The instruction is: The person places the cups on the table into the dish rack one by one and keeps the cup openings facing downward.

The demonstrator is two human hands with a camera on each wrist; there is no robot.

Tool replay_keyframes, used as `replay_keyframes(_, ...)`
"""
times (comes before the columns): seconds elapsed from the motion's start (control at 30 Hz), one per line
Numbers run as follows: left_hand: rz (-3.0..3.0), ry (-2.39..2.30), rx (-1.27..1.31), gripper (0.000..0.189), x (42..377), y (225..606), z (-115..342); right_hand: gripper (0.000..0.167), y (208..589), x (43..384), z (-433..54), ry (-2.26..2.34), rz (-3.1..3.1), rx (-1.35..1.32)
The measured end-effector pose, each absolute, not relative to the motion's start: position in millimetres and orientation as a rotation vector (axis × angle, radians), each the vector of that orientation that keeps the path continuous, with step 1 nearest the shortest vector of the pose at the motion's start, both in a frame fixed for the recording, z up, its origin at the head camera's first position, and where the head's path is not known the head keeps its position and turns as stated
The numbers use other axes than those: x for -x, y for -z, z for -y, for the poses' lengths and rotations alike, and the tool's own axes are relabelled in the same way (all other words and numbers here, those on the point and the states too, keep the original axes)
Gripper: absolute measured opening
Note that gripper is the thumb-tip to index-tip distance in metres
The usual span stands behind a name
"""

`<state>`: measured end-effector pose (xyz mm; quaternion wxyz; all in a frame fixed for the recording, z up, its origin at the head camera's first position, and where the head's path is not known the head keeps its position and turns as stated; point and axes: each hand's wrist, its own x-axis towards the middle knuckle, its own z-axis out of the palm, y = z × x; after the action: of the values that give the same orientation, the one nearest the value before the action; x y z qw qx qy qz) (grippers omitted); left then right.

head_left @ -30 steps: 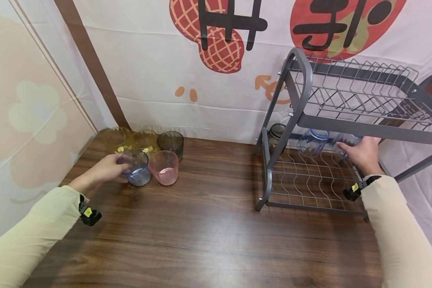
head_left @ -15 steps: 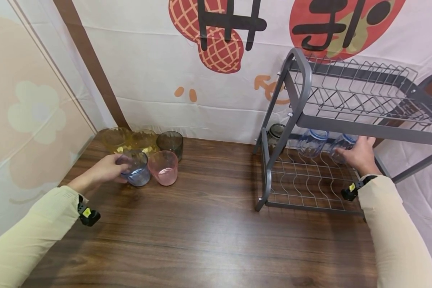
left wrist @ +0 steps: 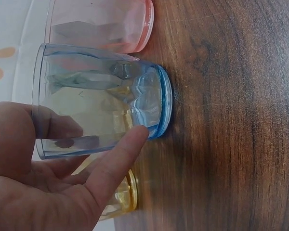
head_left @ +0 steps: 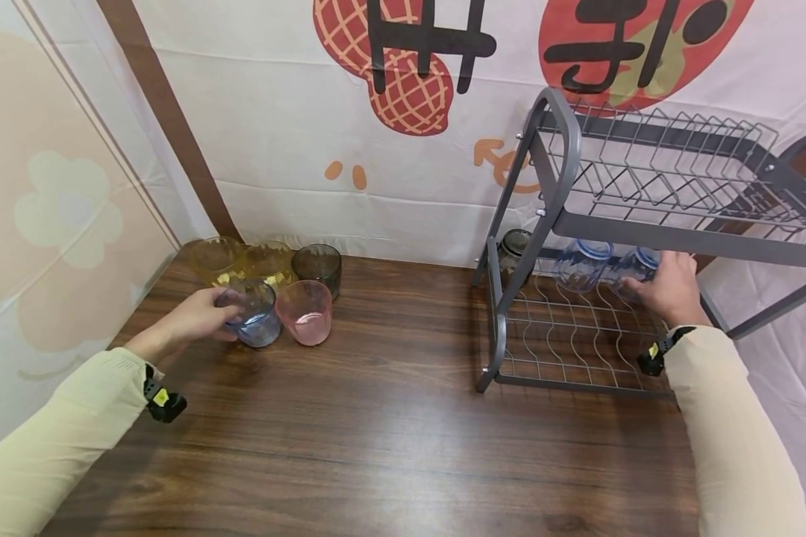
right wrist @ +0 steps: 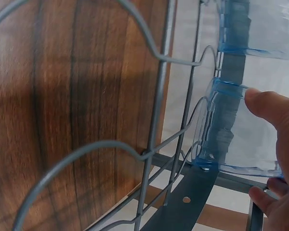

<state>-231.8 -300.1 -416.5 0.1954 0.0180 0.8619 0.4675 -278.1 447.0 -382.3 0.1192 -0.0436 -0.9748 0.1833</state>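
Observation:
My left hand (head_left: 204, 317) holds a clear blue glass (left wrist: 106, 101) by its side wall, and the glass stands upright on the wooden table (head_left: 376, 447). Beside it is a pink glass (head_left: 305, 313), with a dark grey glass (head_left: 319, 270) and two yellow glasses (head_left: 269, 261) behind. Over at the rack, my right hand (head_left: 675, 289) grips another blue glass (right wrist: 241, 130), upside down at the back of the lower wire shelf (head_left: 571, 335). Its thumb lies along the glass wall in the right wrist view. A second inverted blue glass (head_left: 583, 265) sits just left of it.
The grey two-tier dish rack (head_left: 556, 179) stands at the right, its upper wire basket (head_left: 672, 160) overhanging my right hand. A dark inverted glass (head_left: 514, 257) is at the shelf's left end. A printed cloth (head_left: 275, 112) hangs behind the table.
My right hand has shifted left with the blue glass, bringing it nearer the other blue glass on the shelf. My left hand and its glass have stayed put.

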Motion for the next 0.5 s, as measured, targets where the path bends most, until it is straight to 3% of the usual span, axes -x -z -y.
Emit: replay_keyframes(0.5, -2.425, -1.308, -0.048, 0.05, 231.3, 417.1, 299.0, 0.087, 382.2, 280.4, -441.7, -0.286, 2.881, 0.225)
